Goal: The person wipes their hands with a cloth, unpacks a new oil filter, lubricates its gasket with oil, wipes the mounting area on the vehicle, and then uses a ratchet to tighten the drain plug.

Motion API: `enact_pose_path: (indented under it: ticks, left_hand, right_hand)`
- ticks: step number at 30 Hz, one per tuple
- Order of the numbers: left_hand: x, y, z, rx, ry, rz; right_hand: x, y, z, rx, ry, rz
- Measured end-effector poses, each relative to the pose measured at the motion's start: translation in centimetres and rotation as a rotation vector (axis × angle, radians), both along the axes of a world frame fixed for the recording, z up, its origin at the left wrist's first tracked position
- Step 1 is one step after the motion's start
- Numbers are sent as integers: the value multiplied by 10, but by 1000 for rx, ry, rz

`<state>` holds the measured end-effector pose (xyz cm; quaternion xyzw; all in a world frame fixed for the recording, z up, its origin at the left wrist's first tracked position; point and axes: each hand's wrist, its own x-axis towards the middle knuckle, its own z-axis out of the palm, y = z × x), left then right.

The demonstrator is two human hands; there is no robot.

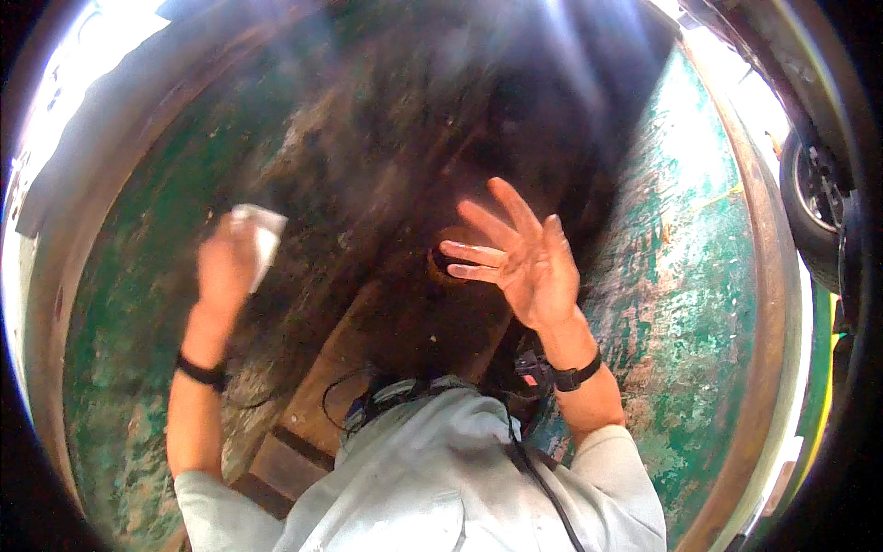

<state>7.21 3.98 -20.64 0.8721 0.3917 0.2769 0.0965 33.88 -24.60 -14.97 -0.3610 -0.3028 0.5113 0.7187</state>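
My left hand (227,262) is closed on a white folded cloth or paper (267,241) at the left of the view, slightly blurred. My right hand (520,258) is raised right of centre, palm up with fingers spread and nothing in it; the palm and fingertips look smudged. Behind its lower fingers is a small round brownish thing (439,264), partly hidden and too dark to identify. Both wrists carry black straps, the right with a small dark device (538,370) and a black cable hanging near it.
Worn green-painted surfaces (681,313) surround me, dark toward the middle and top, with brown curved edges (763,304). A wooden board (322,368) lies below. At the far right are a vehicle wheel (805,202) and a yellow strip (823,396).
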Motion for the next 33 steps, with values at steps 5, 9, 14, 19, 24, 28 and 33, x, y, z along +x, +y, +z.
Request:
enact_pose_path:
  ticks: [5,9,14,19,24,28,33]
  left_hand:
    - [31,-55,43,-383,-374,-233]
    - [70,-106,77,141,-78,-667]
    - [90,-131,50,294,184,-672]
    - [90,-120,44,-26,187,-812]
    - [69,-92,30,-876,167,-648]
    - [37,-68,-5,-964,-270,-393]
    - [87,-98,82,-92,-527,-498]
  right_hand:
    - [-11,25,9,49,110,187]
    - [-22,34,9,103,139,186]
    - [-33,38,12,94,56,191]
    - [-25,34,2,48,-54,301]
    - [13,10,33,78,-225,302]
    - [34,2,50,140,-134,232]
    - [10,14,26,112,18,283]
